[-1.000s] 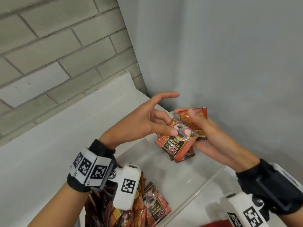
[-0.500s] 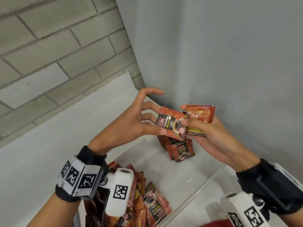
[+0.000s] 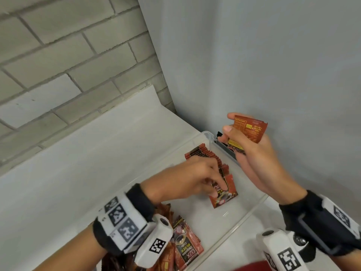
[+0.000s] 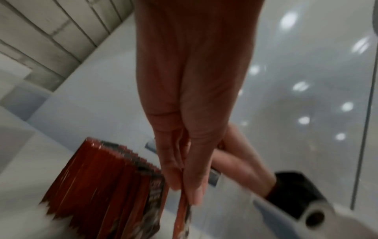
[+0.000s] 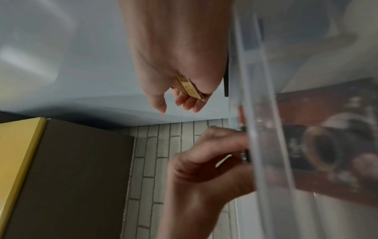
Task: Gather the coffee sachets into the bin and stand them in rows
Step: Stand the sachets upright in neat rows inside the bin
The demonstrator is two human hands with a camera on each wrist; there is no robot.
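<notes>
A clear plastic bin (image 3: 252,210) sits on a white counter in the corner. A row of red coffee sachets (image 3: 203,151) stands on edge at its far end. My left hand (image 3: 195,178) is down in the bin and pinches one red sachet (image 3: 224,194) at the near end of that row (image 4: 98,182); the wrist view shows the sachet (image 4: 181,208) edge-on between thumb and fingers. My right hand (image 3: 244,141) hovers above the bin's far right corner and grips a few sachets (image 3: 250,128), whose yellow edge (image 5: 189,88) shows in its wrist view.
Loose sachets (image 3: 185,247) lie in a heap at the bin's near end under my left wrist. A grey wall (image 3: 273,55) closes the right side and a brick wall (image 3: 58,55) the back. A yellow-edged panel (image 5: 18,153) shows in the right wrist view.
My left hand took one sachet from the right hand's bunch and dropped into the bin, to the near end of the standing row. The right hand rose slightly with the rest.
</notes>
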